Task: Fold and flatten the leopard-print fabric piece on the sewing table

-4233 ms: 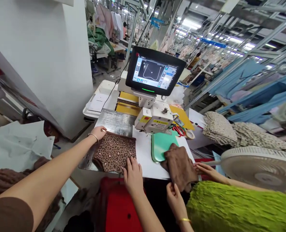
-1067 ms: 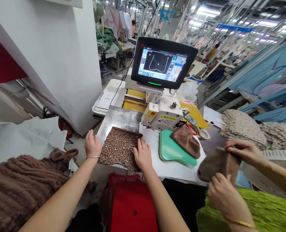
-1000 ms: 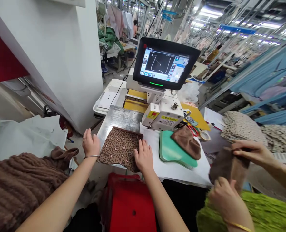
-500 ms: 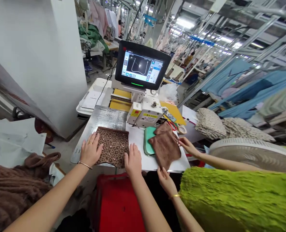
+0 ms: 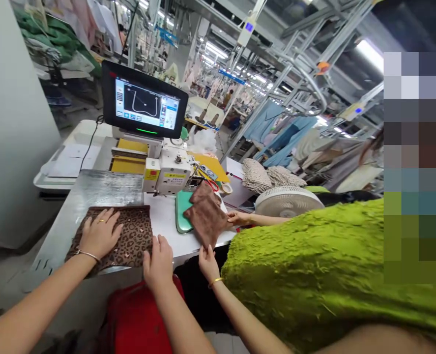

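Note:
A leopard-print fabric piece (image 5: 131, 241) lies flat on the machine's metal plate and hangs slightly over its front edge. My left hand (image 5: 100, 235) rests on its left part, palm down with fingers stretched out. At the fabric's right edge, my right hand (image 5: 159, 261) lies with straight fingers against the border, gripping nothing. To the right, a co-worker's two hands hold a plain brown fabric piece (image 5: 209, 221) by its edge and lower corner. That piece partly covers a green pad (image 5: 183, 219) on the white tabletop.
Behind the fabric stands a sewing machine head (image 5: 171, 172) with a lit screen (image 5: 144, 103) above it. Red-handled scissors (image 5: 213, 185) and a tape roll (image 5: 225, 188) lie beyond the brown piece. A co-worker in green sits close on the right, near a fan (image 5: 287, 201).
The view has swung to the right, toward the co-worker. My left hand has shifted from the leopard-print fabric's left edge further onto it. My right hand stays by the right edge.

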`<state>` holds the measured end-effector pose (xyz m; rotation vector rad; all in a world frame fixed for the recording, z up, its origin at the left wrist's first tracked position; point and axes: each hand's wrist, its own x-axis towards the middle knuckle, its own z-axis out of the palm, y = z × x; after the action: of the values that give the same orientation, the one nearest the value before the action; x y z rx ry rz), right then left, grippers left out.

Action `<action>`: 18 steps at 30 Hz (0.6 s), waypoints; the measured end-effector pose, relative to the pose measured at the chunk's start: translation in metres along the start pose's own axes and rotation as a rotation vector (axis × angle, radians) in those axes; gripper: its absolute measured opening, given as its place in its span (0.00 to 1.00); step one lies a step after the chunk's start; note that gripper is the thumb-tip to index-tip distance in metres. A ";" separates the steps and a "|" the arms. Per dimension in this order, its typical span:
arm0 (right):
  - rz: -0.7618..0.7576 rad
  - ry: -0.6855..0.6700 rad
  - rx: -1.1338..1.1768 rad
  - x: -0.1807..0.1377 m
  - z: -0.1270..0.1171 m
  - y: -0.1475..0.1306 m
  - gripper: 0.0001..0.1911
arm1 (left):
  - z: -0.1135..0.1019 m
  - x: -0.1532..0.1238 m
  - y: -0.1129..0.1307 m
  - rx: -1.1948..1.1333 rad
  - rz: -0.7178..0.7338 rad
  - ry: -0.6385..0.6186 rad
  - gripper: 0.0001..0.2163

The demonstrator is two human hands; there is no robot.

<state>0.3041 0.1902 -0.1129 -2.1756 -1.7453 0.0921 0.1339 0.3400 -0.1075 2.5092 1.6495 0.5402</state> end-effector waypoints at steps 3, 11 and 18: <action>-0.054 -0.035 0.027 -0.009 0.007 0.000 0.33 | 0.013 0.019 0.018 -0.022 0.123 -0.044 0.27; -0.062 -0.035 0.098 -0.055 -0.010 -0.006 0.35 | 0.019 0.024 0.043 -0.086 0.141 -0.072 0.29; -0.067 0.057 -0.058 -0.067 -0.087 0.053 0.22 | -0.030 -0.057 0.092 -0.460 0.080 0.161 0.23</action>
<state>0.3608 0.0968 -0.0591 -2.1352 -1.8087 -0.0368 0.1837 0.2465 -0.0690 2.2412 1.2837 1.0222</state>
